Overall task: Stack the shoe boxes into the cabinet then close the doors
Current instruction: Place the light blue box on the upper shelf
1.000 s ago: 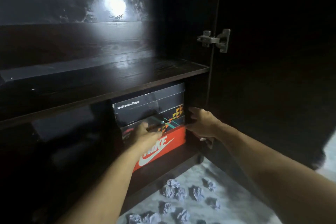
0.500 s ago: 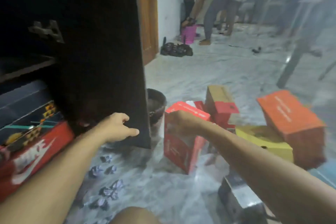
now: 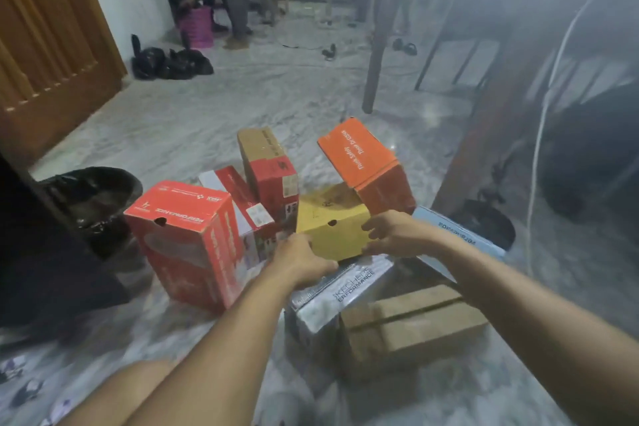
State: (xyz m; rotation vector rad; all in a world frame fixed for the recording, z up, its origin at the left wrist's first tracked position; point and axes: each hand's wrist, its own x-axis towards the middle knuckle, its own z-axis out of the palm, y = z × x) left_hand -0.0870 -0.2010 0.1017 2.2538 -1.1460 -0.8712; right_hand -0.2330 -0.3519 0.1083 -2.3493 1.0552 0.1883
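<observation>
Shoe boxes on floor now fill the view; cabinet interior, seen a second ago, is gone. Left hand (image 3: 304, 261) and right hand (image 3: 392, 233) clamp the yellow box (image 3: 330, 228), beside the red box (image 3: 188, 239). Judged: next pickup starting.

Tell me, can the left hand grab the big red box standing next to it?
Probably yes. The red box stands upright just left of the left hand with nothing between them, but that hand is now on the yellow box.
</observation>
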